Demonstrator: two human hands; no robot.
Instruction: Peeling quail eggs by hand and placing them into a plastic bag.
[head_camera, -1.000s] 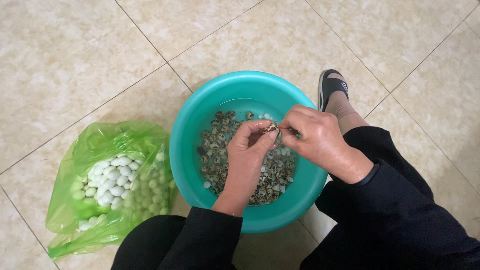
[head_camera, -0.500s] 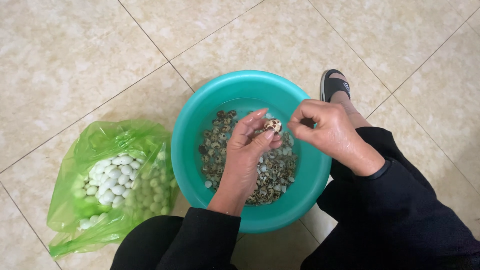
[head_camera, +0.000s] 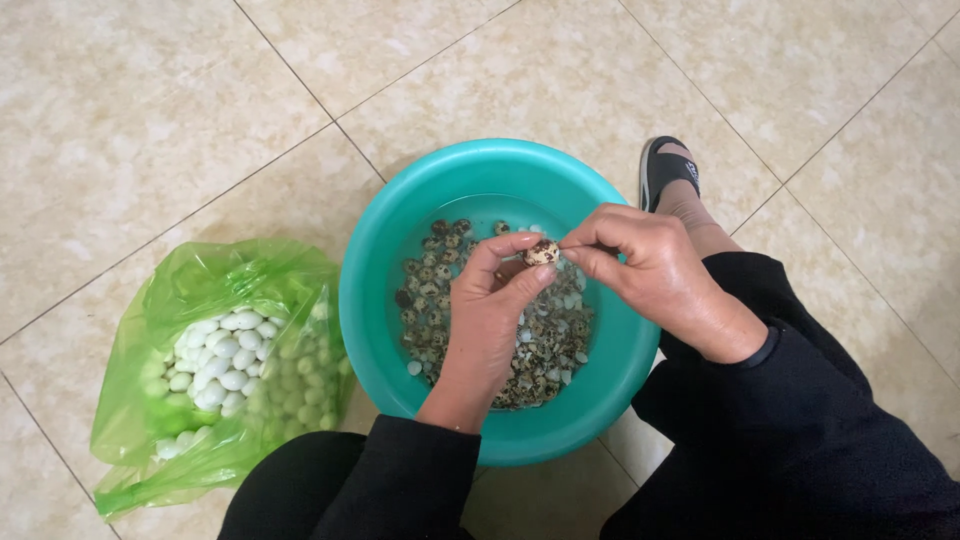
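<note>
A small speckled quail egg (head_camera: 541, 252) is pinched in the fingertips of my left hand (head_camera: 490, 315), held over a teal plastic basin (head_camera: 380, 260). My right hand (head_camera: 655, 275) meets it from the right, its thumb and forefinger pinching at the egg's shell. In the basin lie several speckled eggs (head_camera: 435, 275) and a heap of broken shell pieces (head_camera: 545, 360) in shallow water. Both arms wear black sleeves.
A green plastic bag (head_camera: 200, 300) with many peeled white eggs (head_camera: 225, 355) lies on the tiled floor to the basin's left. My foot in a black sandal (head_camera: 665, 170) rests beside the basin's right rim. My knees frame the bottom edge.
My right hand pulled away to the right from the egg, then came back to it. My left hand kept the egg over the basin throughout.
</note>
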